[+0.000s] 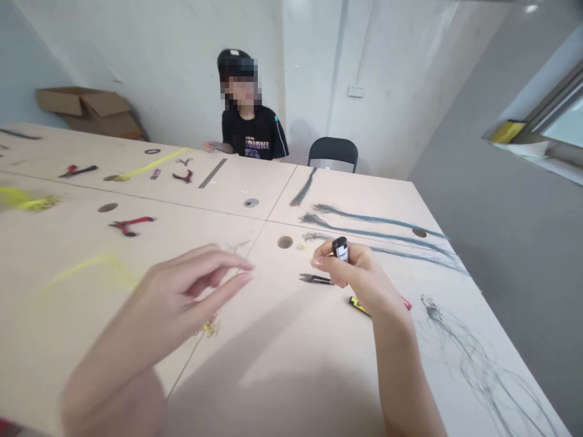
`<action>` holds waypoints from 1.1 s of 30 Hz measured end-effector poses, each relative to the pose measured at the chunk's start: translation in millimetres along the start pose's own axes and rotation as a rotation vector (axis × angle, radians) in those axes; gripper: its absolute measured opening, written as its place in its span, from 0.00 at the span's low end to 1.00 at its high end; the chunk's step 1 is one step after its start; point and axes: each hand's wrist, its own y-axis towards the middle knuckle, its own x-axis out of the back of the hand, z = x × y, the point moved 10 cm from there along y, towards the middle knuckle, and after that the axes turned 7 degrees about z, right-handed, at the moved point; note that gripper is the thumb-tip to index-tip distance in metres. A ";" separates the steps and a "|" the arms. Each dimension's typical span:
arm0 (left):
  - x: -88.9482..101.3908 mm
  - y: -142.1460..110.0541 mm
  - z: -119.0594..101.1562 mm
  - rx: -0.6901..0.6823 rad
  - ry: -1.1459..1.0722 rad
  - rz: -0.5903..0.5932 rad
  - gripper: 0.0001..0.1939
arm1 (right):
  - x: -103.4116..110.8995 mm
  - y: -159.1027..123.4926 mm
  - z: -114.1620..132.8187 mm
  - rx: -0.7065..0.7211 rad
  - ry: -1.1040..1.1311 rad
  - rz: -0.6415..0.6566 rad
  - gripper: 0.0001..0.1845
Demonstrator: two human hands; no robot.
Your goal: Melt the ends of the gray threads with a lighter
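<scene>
**A:** Right hand (359, 273), what's in it?

**B:** Small black-and-white object (339, 249), pinched upright between thumb and fingertips (321, 262), the other fingers pressed close behind it. Held above the bench (291, 358), right of centre on the near side.

**A:** Left hand (182, 297)?

**B:** Raised and blurred over the near left part of the bench. Fingers (223, 260) loosely curled, thumb and index slightly apart, pinching nothing I can make out. Closest item is a small clump of yellow wire (210, 328) on the bench below.

**A:** Around the right hand?

**B:** Black thread snips (315, 278) just beside the fingers, a yellow-and-red handle (359, 306) partly behind the wrist, a round hole (285, 242) in the bench nearby. Grey-blue wire bundles (387, 230) lie toward the far right corner, a loose wire tangle (478, 364) along the right edge.

**A:** Rest of the bench?

**B:** 3 red-handled pliers (130, 224) on the left half, a steel ruler (212, 173) near the far edge. Past that edge sits a co-worker (250, 130) in a black T-shirt, 1 hand (210, 146) at the bench, beside a black chair (333, 155). Cardboard box (86, 106) on the floor behind the far left corner.
</scene>
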 end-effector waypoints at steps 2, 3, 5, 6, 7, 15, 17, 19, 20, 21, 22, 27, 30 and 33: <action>-10.4 26.9 -37.3 -0.125 -0.078 -0.009 0.06 | 8.9 -7.2 8.3 0.043 -0.014 -0.035 0.10; -17.4 35.9 -50.5 -0.166 -0.113 -0.007 0.05 | 12.7 -10.0 12.4 0.071 -0.011 -0.049 0.10; -29.6 46.6 -67.6 -0.227 -0.169 -0.014 0.05 | 19.6 -14.2 18.4 0.117 0.010 -0.070 0.10; -34.8 49.4 -72.4 -0.249 -0.189 -0.018 0.05 | 22.7 -15.6 20.1 0.132 0.021 -0.079 0.10; -39.4 51.5 -75.1 -0.264 -0.201 -0.018 0.05 | 25.5 -16.6 20.7 0.137 0.027 -0.086 0.10; -58.3 60.6 -74.0 -0.355 -0.223 -0.023 0.07 | 31.9 -17.3 19.0 0.099 -0.035 -0.083 0.11; -61.4 62.9 -71.4 -0.350 -0.235 -0.021 0.07 | 33.4 -17.5 19.4 0.099 -0.052 -0.102 0.12; -63.1 64.6 -68.8 -0.333 -0.245 -0.026 0.07 | 37.9 -19.5 22.6 0.124 -0.070 -0.159 0.11; -63.5 65.2 -67.8 -0.323 -0.251 -0.030 0.07 | 41.3 -21.7 26.2 0.153 -0.090 -0.203 0.10; -63.9 65.7 -67.2 -0.315 -0.259 -0.032 0.07 | 44.7 -24.9 31.0 0.192 -0.117 -0.253 0.09; -64.3 66.0 -67.0 -0.309 -0.267 -0.033 0.07 | 47.4 -28.7 36.6 0.237 -0.151 -0.300 0.07; -65.3 66.5 -69.9 -0.326 -0.287 -0.038 0.08 | 41.5 -38.3 51.6 0.354 -0.288 -0.330 0.02; -66.3 66.7 -70.2 -0.334 -0.291 -0.032 0.07 | 35.8 -37.2 52.0 0.356 -0.352 -0.296 0.04; -66.8 66.4 -70.0 -0.339 -0.306 -0.025 0.07 | 34.1 -34.4 49.6 0.340 -0.366 -0.272 0.04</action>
